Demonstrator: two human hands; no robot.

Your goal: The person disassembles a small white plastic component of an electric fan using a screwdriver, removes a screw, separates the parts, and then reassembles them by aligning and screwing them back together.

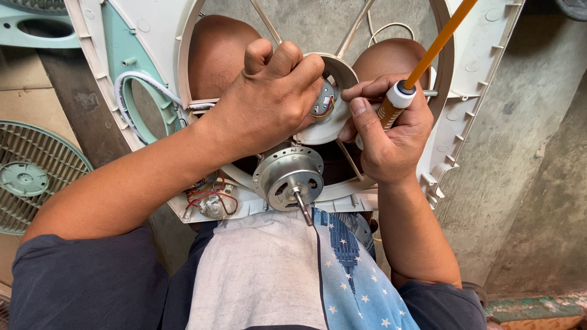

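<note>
The fan frame (pixel 471 67) rested on the knees. The motor (pixel 288 177) sat at its hub's six o'clock, wires (pixel 208 198) at the motor's nine o'clock. A grille (pixel 30 177) lay at nine o'clock of the frame, on the floor (pixel 526 183).

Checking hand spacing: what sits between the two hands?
In the head view, a small round part with coloured wires in the white hub lies between left hand and right hand.

screwdriver (pixel 428 52): orange shaft, white collar
fan frame (pixel 477 73): off-white with a teal panel
motor (pixel 288 177): silver metal
wires (pixel 208 197): red, blue
shirt (pixel 263 275): grey and blue, white stars
fan grille (pixel 30 177): pale teal
floor (pixel 538 153): grey concrete
</note>
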